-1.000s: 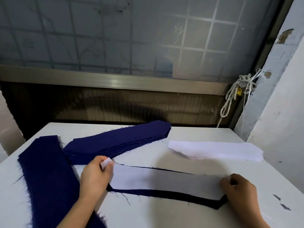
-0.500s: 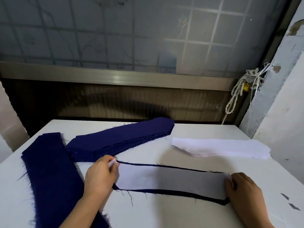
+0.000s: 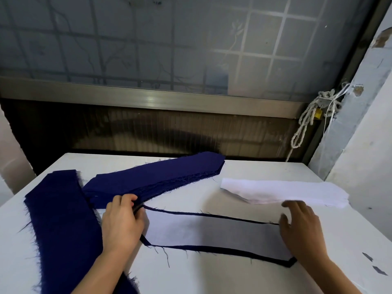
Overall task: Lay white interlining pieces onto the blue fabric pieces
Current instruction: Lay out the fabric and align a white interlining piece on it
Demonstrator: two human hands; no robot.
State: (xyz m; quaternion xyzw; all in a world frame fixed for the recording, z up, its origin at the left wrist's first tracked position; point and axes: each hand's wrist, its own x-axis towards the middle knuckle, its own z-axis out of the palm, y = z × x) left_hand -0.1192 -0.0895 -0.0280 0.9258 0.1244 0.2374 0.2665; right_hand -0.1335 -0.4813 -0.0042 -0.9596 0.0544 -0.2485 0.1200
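Note:
A white interlining piece point(image 3: 212, 233) lies on a blue fabric piece point(image 3: 224, 251) in the middle of the white table point(image 3: 233, 276); a thin blue border shows around it. My left hand point(image 3: 122, 224) pinches the left end of this pair. My right hand point(image 3: 301, 228) hovers over the right end with fingers spread and blurred, holding nothing. A stack of white interlining pieces point(image 3: 284, 193) lies just beyond it. A stack of blue fabric pieces point(image 3: 157, 180) lies at the back.
A long blue pile point(image 3: 61, 230) runs down the left side of the table, under my left forearm. A wall point(image 3: 364, 166) stands close on the right. A window and a knotted rope point(image 3: 307, 119) are behind the table. Small dark scraps point(image 3: 373, 266) lie at the front right.
My right hand has lifted off the right end of the interlining and opened, moving up toward the white stack. My left hand still holds the left end.

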